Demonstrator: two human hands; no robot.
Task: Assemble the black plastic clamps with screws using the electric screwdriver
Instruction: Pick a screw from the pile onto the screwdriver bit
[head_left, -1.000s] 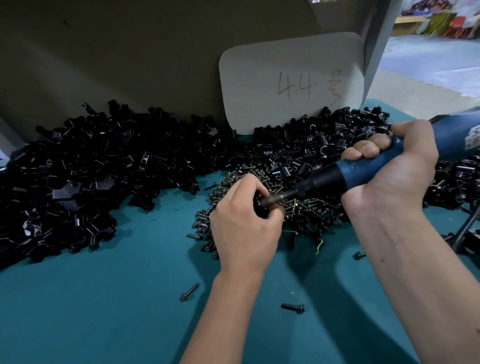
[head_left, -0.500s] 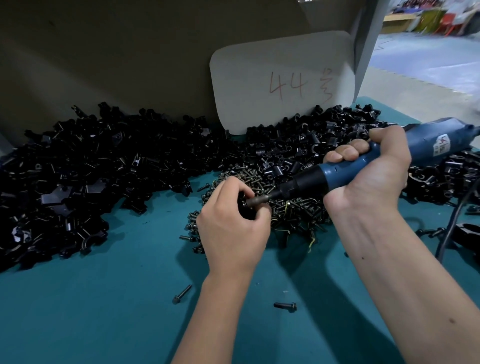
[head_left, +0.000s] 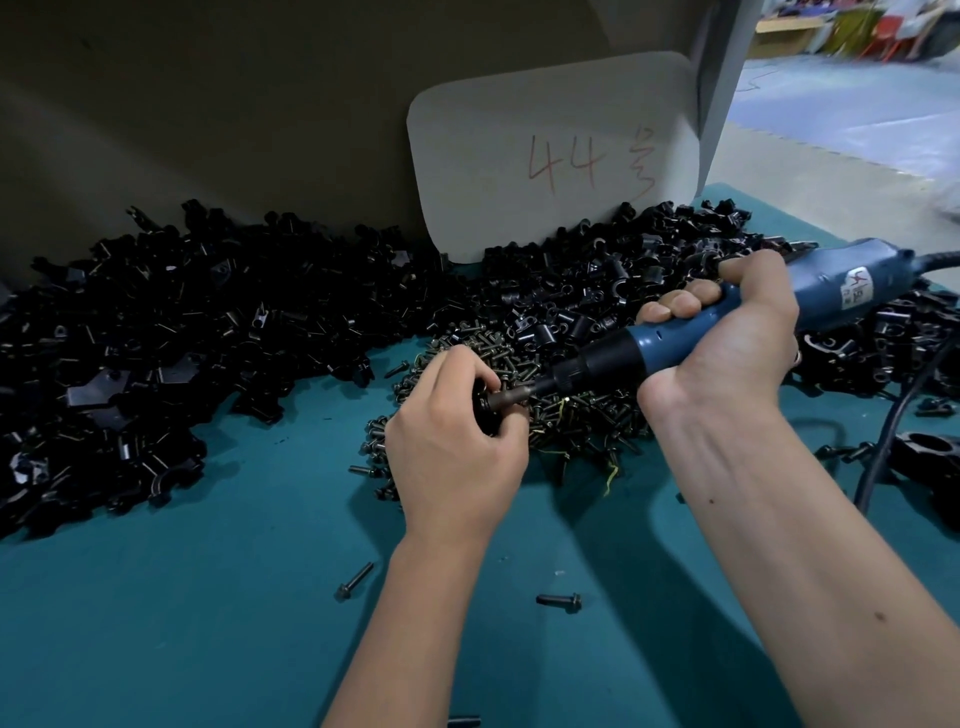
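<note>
A teal work surface (head_left: 197, 597) is running back to a drab wall, where a pale card (head_left: 550, 156) marked "44" is leaning behind a long bank of loose black clamp parts (head_left: 208, 338). In front of the card a heap of screws (head_left: 566, 415) is lying, with two stray screws (head_left: 356, 580) nearer the person. The left hand (head_left: 457, 452) is curling its fingers round a black clamp (head_left: 485, 408), holding it just above the screw heap. The right hand (head_left: 727, 338) is gripping the blue electric screwdriver (head_left: 675, 343), whose bit is meeting the clamp between the left fingers, so a screw is probably being driven now, though the screw itself is hidden. A larger black piece (head_left: 930, 452) is sitting at the right edge beside the cord; whether it is finished cannot be told. Judging by the heaps, most of the work is remaining.
</note>
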